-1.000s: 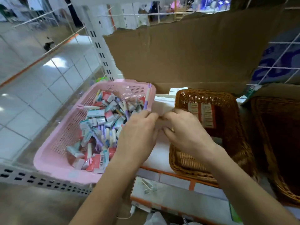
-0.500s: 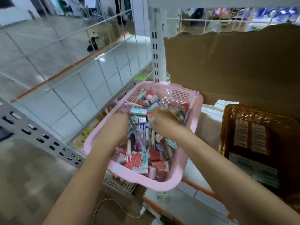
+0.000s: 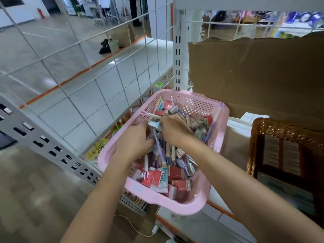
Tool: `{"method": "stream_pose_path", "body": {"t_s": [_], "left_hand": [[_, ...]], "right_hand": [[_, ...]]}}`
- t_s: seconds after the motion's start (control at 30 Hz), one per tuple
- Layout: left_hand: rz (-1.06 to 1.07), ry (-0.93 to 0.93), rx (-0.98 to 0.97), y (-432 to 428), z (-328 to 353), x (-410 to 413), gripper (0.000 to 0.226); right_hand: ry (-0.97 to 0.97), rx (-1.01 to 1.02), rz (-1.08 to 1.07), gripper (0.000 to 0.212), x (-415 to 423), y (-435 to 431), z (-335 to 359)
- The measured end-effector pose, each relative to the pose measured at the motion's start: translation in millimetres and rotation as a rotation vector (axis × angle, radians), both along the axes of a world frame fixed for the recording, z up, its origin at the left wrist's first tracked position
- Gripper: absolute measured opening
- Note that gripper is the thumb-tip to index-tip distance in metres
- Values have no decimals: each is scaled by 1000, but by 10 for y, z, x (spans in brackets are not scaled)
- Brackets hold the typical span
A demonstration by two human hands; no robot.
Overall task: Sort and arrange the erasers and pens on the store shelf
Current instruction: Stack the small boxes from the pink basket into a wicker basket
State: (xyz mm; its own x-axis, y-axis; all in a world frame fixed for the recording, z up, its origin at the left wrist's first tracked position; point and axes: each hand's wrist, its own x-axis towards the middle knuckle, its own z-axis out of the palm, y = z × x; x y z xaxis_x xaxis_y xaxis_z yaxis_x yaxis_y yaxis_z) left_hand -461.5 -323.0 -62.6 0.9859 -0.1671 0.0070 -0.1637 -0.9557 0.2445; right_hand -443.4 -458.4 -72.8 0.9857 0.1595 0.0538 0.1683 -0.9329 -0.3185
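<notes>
Our left hand (image 3: 135,140) and right hand (image 3: 175,128) sit close together, fingertips almost meeting, both dug into the mixed heap inside the pink basket (image 3: 220,137). The fingers curl down among the stock, but we cannot tell whether either hand actually has hold of a piece. The erasers (image 3: 175,172) lie mostly back toward our wrists, small blocks in red and white sleeves. We judge them light and firm, with smooth wrappers that may slip, so best pinched across the two broad faces. The pens (image 3: 158,146) run under and between our hands, and a leaning pen (image 3: 215,122) is propped on the basket wall beyond the right hand. They look thin, stiff and light, with forked ends that could snag, so we would take them mid-barrel, several together. A wicker basket (image 3: 280,130) stands well off to the right of the right hand.
</notes>
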Motion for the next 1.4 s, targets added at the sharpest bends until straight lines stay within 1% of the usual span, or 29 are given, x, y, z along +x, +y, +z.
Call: {"method": "stream_pose_path", "body": {"t_s": [0.07, 0.13, 0.17, 0.23, 0.3, 0.37, 0.43, 0.57, 0.67, 0.73, 0.83, 0.87, 0.97, 1.0, 1.03, 1.1, 1.17, 1.23, 1.33, 1.4], "left_hand": [[-10, -30, -30, -19, 11, 2, 4], [14, -88, -116, -29, 75, -16, 13], [39, -110, -198, -35, 129, -40, 17], [86, -147, -382, -58, 239, -105, 17], [117, -169, -631, -126, 343, -204, 15], [106, -168, -885, -257, 454, -329, 17], [57, -125, -1026, -416, 553, -452, 21], [-124, 75, -1065, -772, 609, -682, 36], [-204, 123, -1064, -1050, 551, -826, 38], [-209, 199, -1135, -1232, 496, -918, 33], [-261, 302, -1202, -1494, 428, -1056, 20], [-274, 376, -1238, -1575, 407, -1092, 18], [-233, 754, -1395, -1793, 379, -1190, 20], [-215, 844, -1431, -1854, 354, -1217, 18], [-205, 893, -1446, -1911, 320, -1239, 15], [-214, 909, -1441, -2011, 246, -1283, 8], [-222, 914, -1443, -2081, 182, -1315, 7], [-239, 925, -1419, -2114, 135, -1330, 17], [-319, 906, -1347, -2112, 57, -1328, 36], [-359, 903, -1310, -2096, 34, -1332, 40]], "right_hand": [[0, 51, 5, 16, -69, -37, 65], [3, 204, -16, 18, -167, -114, 155], [5, 305, -34, 22, -232, -178, 208], [36, 546, -96, 25, -384, -340, 323], [117, 833, -163, 26, -558, -497, 442], [187, 1080, -206, 28, -727, -649, 526], [210, 1245, -231, 27, -898, -782, 592], [132, 1444, -329, 27, -1234, -1108, 601], [87, 1547, -441, 28, -1473, -1366, 526], [57, 1562, -536, 31, -1626, -1507, 474], [-5, 1569, -682, 31, -1842, -1693, 392], [-12, 1574, -725, 30, -1915, -1754, 371], [20, 1547, -786, 24, -2133, -1915, 325], [32, 1501, -775, 19, -2194, -1962, 294], [37, 1424, -761, 15, -2255, -2005, 264], [19, 1236, -739, 21, -2353, -2062, 219], [-17, 1120, -707, 31, -2434, -2104, 203], [-1, 1034, -663, 39, -2499, -2127, 206], [47, 759, -687, 50, -2566, -2185, 173], [68, 642, -716, 47, -2600, -2207, 180]]}}
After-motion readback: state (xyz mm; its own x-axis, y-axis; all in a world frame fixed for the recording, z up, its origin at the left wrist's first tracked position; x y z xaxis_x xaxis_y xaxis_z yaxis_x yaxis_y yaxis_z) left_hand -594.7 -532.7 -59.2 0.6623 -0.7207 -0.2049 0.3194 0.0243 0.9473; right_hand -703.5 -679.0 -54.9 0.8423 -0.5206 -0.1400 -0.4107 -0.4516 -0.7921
